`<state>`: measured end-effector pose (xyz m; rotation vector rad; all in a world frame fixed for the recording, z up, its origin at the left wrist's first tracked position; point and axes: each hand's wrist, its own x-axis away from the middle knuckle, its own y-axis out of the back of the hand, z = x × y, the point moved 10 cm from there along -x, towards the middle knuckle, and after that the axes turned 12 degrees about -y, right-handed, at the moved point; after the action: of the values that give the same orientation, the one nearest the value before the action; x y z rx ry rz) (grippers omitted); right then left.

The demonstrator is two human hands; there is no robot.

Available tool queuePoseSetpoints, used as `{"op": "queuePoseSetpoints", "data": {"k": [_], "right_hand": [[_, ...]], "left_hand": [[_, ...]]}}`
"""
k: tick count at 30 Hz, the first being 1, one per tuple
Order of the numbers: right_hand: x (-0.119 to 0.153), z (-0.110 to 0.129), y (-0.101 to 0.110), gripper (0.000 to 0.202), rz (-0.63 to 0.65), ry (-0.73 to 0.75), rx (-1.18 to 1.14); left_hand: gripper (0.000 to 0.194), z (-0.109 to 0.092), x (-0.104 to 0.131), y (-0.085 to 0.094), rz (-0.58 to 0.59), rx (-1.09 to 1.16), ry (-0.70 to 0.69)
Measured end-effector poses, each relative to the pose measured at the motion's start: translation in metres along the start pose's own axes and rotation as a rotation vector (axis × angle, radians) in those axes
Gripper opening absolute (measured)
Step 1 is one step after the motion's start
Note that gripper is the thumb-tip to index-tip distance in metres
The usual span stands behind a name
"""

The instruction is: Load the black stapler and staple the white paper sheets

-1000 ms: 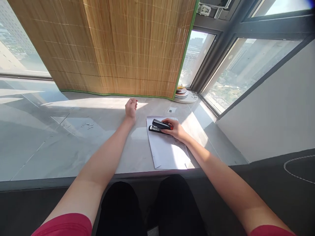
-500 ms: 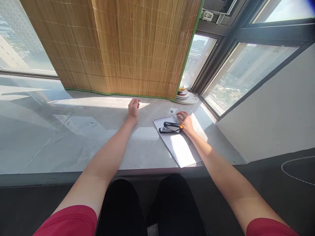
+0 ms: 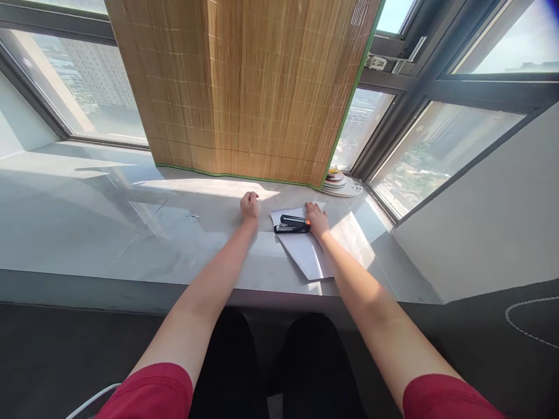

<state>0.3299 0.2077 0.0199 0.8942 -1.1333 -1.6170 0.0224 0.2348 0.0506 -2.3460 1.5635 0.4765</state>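
Note:
My left hand (image 3: 250, 205) rests on the pale tiled sill as a closed fist, with nothing showing between its fingers. Right of it lie white paper sheets (image 3: 308, 259). A black stapler (image 3: 292, 224) with an orange spot at one end sits on their upper part. My right hand (image 3: 317, 217) lies palm down with fingers stretched out at the papers' upper right edge, close against the stapler's orange end. That hand covers part of the sheets, and its forearm crosses their lower right side.
A bamboo blind (image 3: 253, 87) with green edging hangs down to the back of the sill (image 3: 174, 256). Stacked plates (image 3: 338, 185) stand in the window corner. Small loose bits (image 3: 192, 217) lie left of my fist. A white wall (image 3: 484, 203) rises at the right.
The view has shifted. The papers and stapler have slid left, nearer my left fist. My right hand has moved left with them, its curled fingers now lying flatter. My left hand stays closed.

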Motion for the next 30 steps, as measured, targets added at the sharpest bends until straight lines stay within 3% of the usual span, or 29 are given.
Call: {"op": "queuePoseSetpoints", "data": {"k": [1, 3, 6, 8, 10, 13, 17, 22, 30], "right_hand": [[0.004, 0.017, -0.004, 0.064, 0.0, 0.013, -0.004], [0.014, 0.055, -0.016, 0.065, 0.027, 0.037, -0.012], [0.027, 0.12, -0.038, 0.067, 0.091, 0.071, -0.016], [0.035, 0.159, -0.049, 0.068, 0.108, 0.097, -0.041], [0.041, 0.188, -0.056, 0.07, 0.109, 0.113, -0.069], [0.045, 0.204, -0.059, 0.075, 0.1, 0.098, -0.114], [0.044, 0.191, -0.055, 0.075, 0.076, 0.052, -0.162], [0.044, 0.152, -0.045, 0.073, 0.046, -0.023, -0.128], [0.032, 0.032, 0.002, 0.067, -0.082, -0.26, -0.133]], "left_hand": [[0.035, 0.001, 0.0, 0.015, 0.016, -0.057, 0.024], [0.036, 0.002, 0.0, 0.046, 0.176, -0.198, 0.031], [0.032, -0.003, 0.003, 0.117, 0.314, -0.639, -0.058], [0.032, -0.004, 0.011, 0.155, 0.386, -0.905, -0.072], [0.035, -0.006, 0.017, 0.178, 0.406, -1.05, -0.036], [0.041, -0.006, 0.02, 0.191, 0.373, -1.108, 0.058], [0.04, -0.001, 0.017, 0.178, 0.449, -1.186, 0.075], [0.038, -0.004, 0.02, 0.166, 0.481, -1.31, 0.016], [0.046, -0.009, 0.021, 0.161, 0.511, -1.388, -0.052]]}}
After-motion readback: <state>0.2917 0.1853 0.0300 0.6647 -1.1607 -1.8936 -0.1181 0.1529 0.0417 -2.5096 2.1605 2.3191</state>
